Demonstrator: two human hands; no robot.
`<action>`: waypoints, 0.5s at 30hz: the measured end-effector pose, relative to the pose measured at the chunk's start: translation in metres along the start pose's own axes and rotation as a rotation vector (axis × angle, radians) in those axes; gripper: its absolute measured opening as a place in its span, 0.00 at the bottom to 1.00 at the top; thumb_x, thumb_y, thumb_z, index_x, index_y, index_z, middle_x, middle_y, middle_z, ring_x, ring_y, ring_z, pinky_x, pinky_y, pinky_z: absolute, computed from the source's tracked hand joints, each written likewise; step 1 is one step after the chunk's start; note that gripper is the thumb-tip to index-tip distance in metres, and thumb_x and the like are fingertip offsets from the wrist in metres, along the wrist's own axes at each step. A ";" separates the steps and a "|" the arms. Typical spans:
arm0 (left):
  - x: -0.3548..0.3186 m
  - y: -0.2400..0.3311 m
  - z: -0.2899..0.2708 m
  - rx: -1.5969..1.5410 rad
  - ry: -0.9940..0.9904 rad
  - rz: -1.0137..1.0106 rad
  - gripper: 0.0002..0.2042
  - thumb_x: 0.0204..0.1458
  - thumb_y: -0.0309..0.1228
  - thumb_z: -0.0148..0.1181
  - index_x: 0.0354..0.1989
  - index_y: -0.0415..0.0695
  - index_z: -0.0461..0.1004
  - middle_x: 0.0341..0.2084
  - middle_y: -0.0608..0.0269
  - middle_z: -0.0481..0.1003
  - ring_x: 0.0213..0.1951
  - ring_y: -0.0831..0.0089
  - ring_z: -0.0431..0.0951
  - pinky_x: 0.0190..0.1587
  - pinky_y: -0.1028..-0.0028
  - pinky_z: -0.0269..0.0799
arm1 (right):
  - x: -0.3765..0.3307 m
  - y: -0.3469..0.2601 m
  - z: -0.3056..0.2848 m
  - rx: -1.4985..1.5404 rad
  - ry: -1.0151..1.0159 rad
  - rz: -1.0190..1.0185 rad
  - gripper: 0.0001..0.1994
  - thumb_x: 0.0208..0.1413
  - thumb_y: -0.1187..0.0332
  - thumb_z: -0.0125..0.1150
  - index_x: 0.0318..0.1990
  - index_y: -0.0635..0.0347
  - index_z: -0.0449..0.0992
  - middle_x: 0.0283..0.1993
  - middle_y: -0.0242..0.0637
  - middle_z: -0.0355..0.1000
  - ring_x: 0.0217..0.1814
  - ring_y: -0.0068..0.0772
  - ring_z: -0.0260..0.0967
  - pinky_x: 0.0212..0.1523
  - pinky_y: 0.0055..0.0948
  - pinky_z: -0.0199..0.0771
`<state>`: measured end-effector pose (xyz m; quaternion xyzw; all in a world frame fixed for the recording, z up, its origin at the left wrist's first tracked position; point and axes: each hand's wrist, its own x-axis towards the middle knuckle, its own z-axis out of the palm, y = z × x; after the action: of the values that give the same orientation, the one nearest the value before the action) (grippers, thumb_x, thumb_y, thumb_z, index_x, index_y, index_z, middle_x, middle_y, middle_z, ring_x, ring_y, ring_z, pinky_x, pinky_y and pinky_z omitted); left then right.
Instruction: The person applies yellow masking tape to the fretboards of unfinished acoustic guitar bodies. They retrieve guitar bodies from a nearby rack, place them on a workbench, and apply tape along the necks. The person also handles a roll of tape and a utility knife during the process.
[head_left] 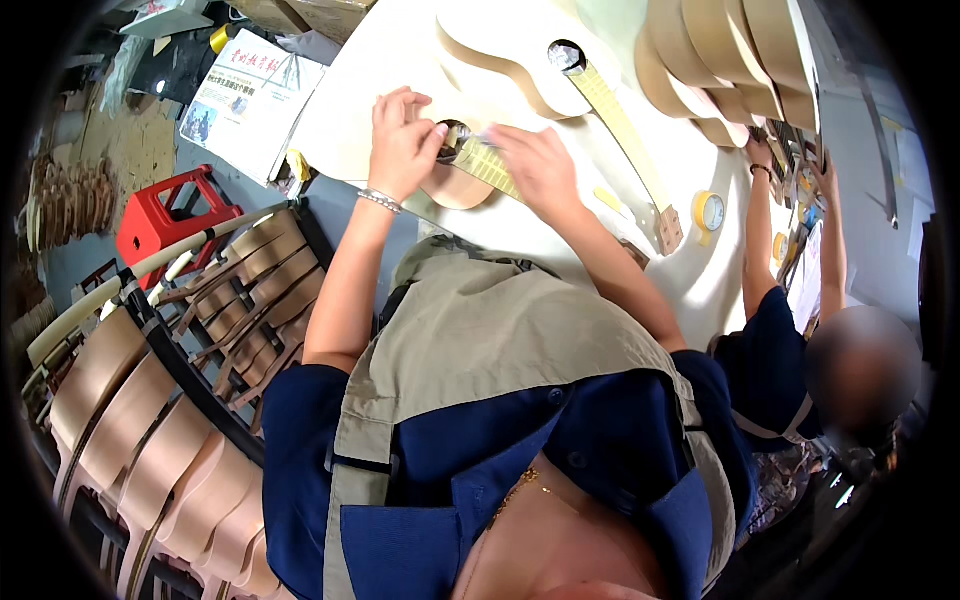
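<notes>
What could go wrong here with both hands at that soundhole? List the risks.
1. The left hand and right hand press at the soundhole of the near unfinished guitar; bare wood could mark or dent.
2. A second guitar lies close behind; sliding the near one might knock it.
3. The tape roll sits near the table edge, beside a co-worker's arm, and could get nudged off.

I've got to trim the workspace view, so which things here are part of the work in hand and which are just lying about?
In hand:
- left hand at the soundhole of the near unfinished guitar
- right hand on its taped neck

Lying about:
- second unfinished guitar
- tape roll
- newspaper
- red stool
- rack of guitar bodies
- co-worker's hand
</notes>
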<state>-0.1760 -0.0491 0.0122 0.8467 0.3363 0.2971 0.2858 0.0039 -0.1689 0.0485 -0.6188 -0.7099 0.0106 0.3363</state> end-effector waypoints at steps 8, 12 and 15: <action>-0.003 0.036 0.007 0.213 -0.068 -0.104 0.04 0.41 0.32 0.62 0.20 0.47 0.77 0.49 0.64 0.64 0.61 0.55 0.53 0.62 0.49 0.39 | -0.091 0.032 -0.030 -0.074 0.148 0.343 0.12 0.53 0.76 0.52 0.44 0.61 0.76 0.47 0.36 0.73 0.35 0.33 0.64 0.40 0.26 0.64; -0.007 0.016 0.015 0.166 -0.019 -0.080 0.03 0.39 0.29 0.65 0.20 0.46 0.76 0.45 0.62 0.66 0.59 0.57 0.57 0.62 0.48 0.39 | -0.088 0.030 -0.031 0.020 0.141 0.375 0.12 0.54 0.75 0.50 0.45 0.62 0.75 0.48 0.37 0.73 0.38 0.34 0.64 0.42 0.27 0.63; 0.000 0.005 0.018 -0.010 0.036 -0.060 0.04 0.40 0.28 0.65 0.22 0.44 0.76 0.39 0.60 0.67 0.55 0.56 0.61 0.59 0.53 0.48 | -0.088 0.039 -0.040 0.011 0.171 0.429 0.13 0.58 0.74 0.46 0.47 0.64 0.73 0.49 0.40 0.72 0.42 0.38 0.66 0.46 0.30 0.62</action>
<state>-0.1615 -0.0574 0.0044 0.8294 0.3652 0.3052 0.2925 0.0579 -0.2541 0.0216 -0.7522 -0.5309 0.0333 0.3888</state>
